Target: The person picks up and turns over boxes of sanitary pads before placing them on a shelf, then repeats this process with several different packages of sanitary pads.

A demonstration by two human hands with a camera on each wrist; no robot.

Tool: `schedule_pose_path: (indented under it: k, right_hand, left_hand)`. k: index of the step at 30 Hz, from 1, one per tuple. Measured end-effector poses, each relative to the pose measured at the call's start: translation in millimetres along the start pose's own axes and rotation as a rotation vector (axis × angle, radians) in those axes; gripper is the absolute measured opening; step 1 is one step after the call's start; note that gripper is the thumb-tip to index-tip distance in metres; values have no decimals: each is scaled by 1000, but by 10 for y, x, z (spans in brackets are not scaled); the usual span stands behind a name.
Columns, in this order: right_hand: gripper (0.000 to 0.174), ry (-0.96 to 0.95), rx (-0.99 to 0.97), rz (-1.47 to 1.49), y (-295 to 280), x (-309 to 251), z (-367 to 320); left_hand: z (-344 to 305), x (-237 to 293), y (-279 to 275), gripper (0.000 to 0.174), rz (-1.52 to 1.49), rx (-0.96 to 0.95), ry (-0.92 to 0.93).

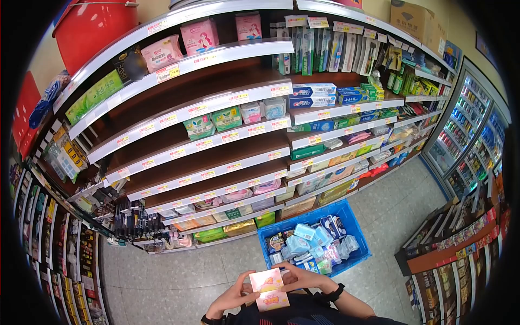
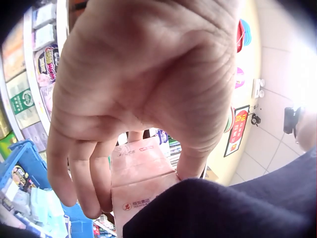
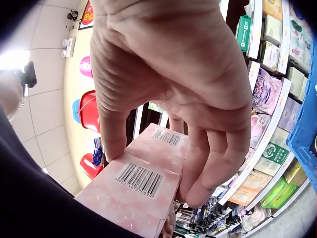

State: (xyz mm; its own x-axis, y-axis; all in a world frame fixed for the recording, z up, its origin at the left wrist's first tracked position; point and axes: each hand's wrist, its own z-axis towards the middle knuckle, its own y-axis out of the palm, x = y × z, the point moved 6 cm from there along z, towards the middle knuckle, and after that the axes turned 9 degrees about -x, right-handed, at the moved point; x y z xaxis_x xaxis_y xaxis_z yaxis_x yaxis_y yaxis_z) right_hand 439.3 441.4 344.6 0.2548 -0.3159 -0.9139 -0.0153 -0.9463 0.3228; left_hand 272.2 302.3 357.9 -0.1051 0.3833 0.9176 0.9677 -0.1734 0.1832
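Observation:
Two small pink packs with yellow and red print, an upper one [image 1: 265, 279] and a lower one [image 1: 272, 301], are held edge to edge in front of the body. My left hand [image 1: 237, 295] grips them from the left side, its thumb on the near face. From the right, my right hand [image 1: 304, 279] holds the same pair between thumb and fingers. Barcodes show on both packs [image 3: 136, 181] in the right wrist view, while red printing marks a pack [image 2: 141, 161] in the left wrist view. A dark sleeve [image 2: 223, 203] covers part of the lower pack there.
A blue crate [image 1: 357, 216] full of packaged goods stands on the grey tiled floor beyond my right hand. Long shelves [image 1: 216, 141] ahead carry pink packs [image 1: 199, 35], toothbrushes and toothpaste boxes [image 1: 312, 90]. A lower rack [image 1: 455, 260] stands right, by a glass-door fridge [image 1: 460, 119].

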Motion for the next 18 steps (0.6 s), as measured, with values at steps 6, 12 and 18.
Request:
schedule_pose_path:
  k: [6,12,18]
  right_hand:
    - [81,7,4,2,28,-46,-8]
    - [84,30,-9,-8,32,-43,-12]
    - [83,82,-36,-31,8,39,-3]
  left_hand:
    - [-20,-8,-2,80,18,-23,-16]
    - [-30,4,-1,81,10,-34,-66]
    - [-30,-1,5,77,-21,-56,-93]
